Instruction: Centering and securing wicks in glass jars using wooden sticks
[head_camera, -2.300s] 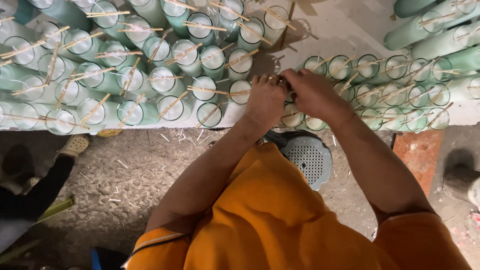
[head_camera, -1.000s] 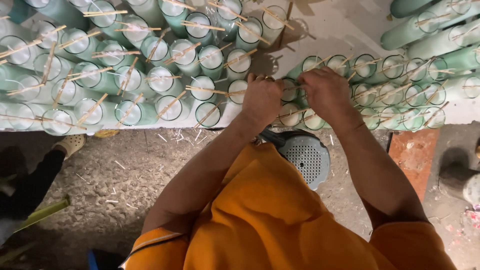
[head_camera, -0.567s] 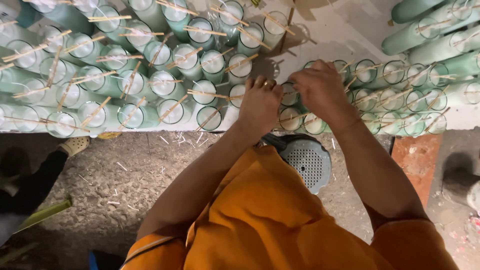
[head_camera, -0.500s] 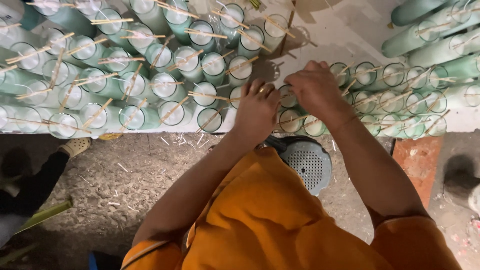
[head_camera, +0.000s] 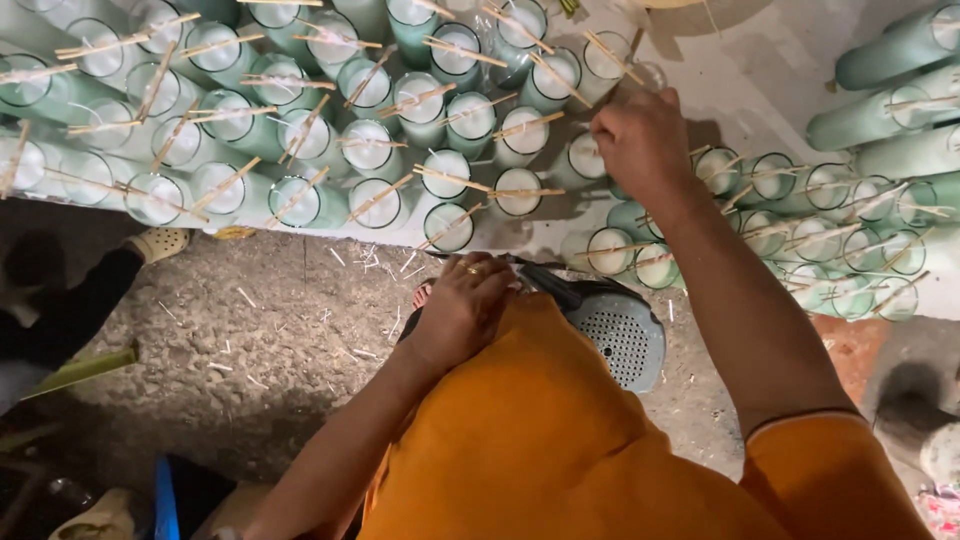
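Rows of tall green glass candle jars (head_camera: 445, 177) filled with white wax stand on a white table (head_camera: 760, 90), each topped by a thin wooden stick (head_camera: 470, 180) laid across its rim. My right hand (head_camera: 645, 140) reaches over the jars near the table's middle, its fingers closed around the top of a jar (head_camera: 640, 75); what they pinch is hidden. My left hand (head_camera: 465, 305), wearing a gold ring, hangs below the table edge with curled fingers beside my orange clothing (head_camera: 560, 440). It holds nothing that I can see.
A grey perforated stool (head_camera: 620, 335) stands on the rough concrete floor (head_camera: 260, 350), which is littered with stick fragments. Another person's dark sleeve and sandalled foot (head_camera: 160, 243) are at the left. More jars (head_camera: 880, 110) lie tilted at the right.
My left hand has dropped from the jars to below the table edge. My right hand has moved farther up over the jars.
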